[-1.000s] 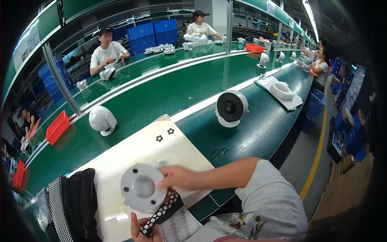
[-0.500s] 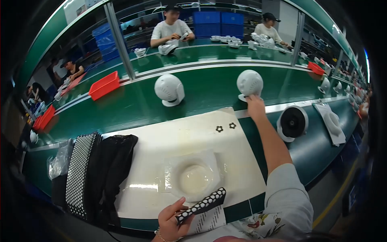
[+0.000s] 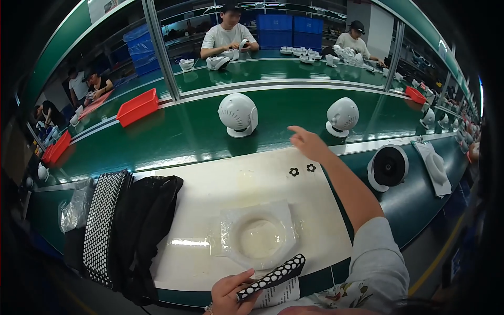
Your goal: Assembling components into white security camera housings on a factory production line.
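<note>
My left hand (image 3: 231, 295) grips a black strip with white dots (image 3: 273, 276) at the near edge of the work board. My right hand (image 3: 307, 143) reaches over the far edge of the board, index finger stretched out, nothing in it. It lies between two round white fan-like units on small bases, a left unit (image 3: 236, 112) and a right unit (image 3: 343, 115), touching neither. Below, a white ring-shaped holder (image 3: 231, 220) is taped to the pale board (image 3: 197, 210). Two black flower-shaped pieces, one (image 3: 294, 171) beside another (image 3: 311, 167), lie near the board's far right corner.
A stack of dotted black strips (image 3: 100, 231) and a black mesh bag (image 3: 149, 220) lie at left. On the right stand a white fan with black front (image 3: 388, 165) and a clipboard (image 3: 433, 167). Red trays (image 3: 137, 107) line the green line; co-workers sit beyond.
My right hand has let go of the right white unit's base and drawn left. Both white units stand further right and look turned. The left hand keeps the dotted strip; the view shifted slightly.
</note>
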`<act>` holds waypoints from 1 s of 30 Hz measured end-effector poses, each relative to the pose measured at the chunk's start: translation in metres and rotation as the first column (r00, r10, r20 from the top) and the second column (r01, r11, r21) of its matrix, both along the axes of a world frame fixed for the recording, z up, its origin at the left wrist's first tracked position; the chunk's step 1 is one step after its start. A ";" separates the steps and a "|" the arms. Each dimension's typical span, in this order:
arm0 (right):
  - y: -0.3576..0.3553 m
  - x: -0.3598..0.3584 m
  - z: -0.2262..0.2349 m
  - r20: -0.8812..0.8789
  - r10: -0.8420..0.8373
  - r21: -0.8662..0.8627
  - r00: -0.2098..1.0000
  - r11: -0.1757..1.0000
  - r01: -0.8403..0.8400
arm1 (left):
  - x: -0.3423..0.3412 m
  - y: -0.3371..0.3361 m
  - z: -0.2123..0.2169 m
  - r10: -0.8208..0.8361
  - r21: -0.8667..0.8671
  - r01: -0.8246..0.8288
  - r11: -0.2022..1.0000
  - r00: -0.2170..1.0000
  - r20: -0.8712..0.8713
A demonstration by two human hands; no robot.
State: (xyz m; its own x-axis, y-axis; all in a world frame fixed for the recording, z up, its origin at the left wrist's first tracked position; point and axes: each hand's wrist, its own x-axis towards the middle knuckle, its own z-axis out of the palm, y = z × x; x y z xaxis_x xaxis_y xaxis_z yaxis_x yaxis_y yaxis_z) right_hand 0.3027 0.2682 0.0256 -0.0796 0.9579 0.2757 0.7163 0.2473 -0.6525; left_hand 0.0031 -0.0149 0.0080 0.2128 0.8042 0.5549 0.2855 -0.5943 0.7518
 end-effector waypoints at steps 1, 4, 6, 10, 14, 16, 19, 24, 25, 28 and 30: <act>0.010 -0.009 -0.003 0.033 0.075 0.021 0.997 0.997 -0.076 | 0.000 0.001 0.002 -0.009 0.007 0.009 1.000 1.000 0.002; 0.030 -0.068 -0.006 0.383 0.227 -0.031 0.895 0.972 -0.233 | -0.003 -0.002 -0.001 0.001 0.043 0.000 0.999 1.000 -0.028; 0.038 -0.111 -0.005 0.441 0.391 -0.149 0.808 0.919 -0.364 | -0.005 -0.012 -0.014 0.104 -0.512 0.183 0.839 0.870 0.482; 0.061 -0.164 -0.022 0.507 0.390 -0.176 0.768 0.920 -0.350 | -0.007 -0.008 -0.009 0.080 -0.129 -0.074 0.989 0.996 0.045; 0.090 -0.150 -0.041 0.562 0.061 0.043 0.825 0.994 -0.102 | -0.012 -0.005 -0.018 -0.012 -0.392 0.092 0.915 0.979 0.202; 0.095 -0.141 -0.040 0.540 0.006 0.042 0.842 0.999 -0.034 | -0.015 -0.002 -0.020 -0.078 -0.455 0.206 0.866 0.956 0.284; 0.093 -0.122 -0.035 0.496 -0.029 0.063 0.868 0.998 -0.002 | -0.016 -0.003 -0.018 -0.064 -0.481 0.235 0.844 0.936 0.346; 0.087 -0.069 -0.040 0.500 -0.408 0.496 0.764 0.858 0.134 | -0.010 0.005 0.000 -0.050 -0.199 0.047 0.979 0.999 -0.011; 0.084 -0.060 -0.035 0.505 -0.463 0.530 0.729 0.832 0.161 | -0.011 0.006 0.007 -0.051 -0.110 0.042 0.993 0.995 -0.084; 0.067 -0.032 -0.006 0.386 -0.398 0.531 0.832 0.834 0.153 | -0.012 0.001 -0.001 -0.023 -0.230 0.009 0.973 0.998 -0.058; 0.049 -0.024 0.011 0.241 -0.308 0.707 0.921 0.705 0.051 | -0.012 -0.001 0.000 0.001 -0.188 -0.011 0.982 0.999 -0.055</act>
State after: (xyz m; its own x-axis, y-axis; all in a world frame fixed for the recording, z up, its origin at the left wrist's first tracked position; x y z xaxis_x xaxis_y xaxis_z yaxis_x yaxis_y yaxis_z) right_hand 0.2790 0.3167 0.0371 -0.1309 0.5243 0.8414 0.9248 0.3704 -0.0869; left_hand -0.0090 -0.0162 0.0079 0.2328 0.8946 0.3815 0.3320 -0.4418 0.8334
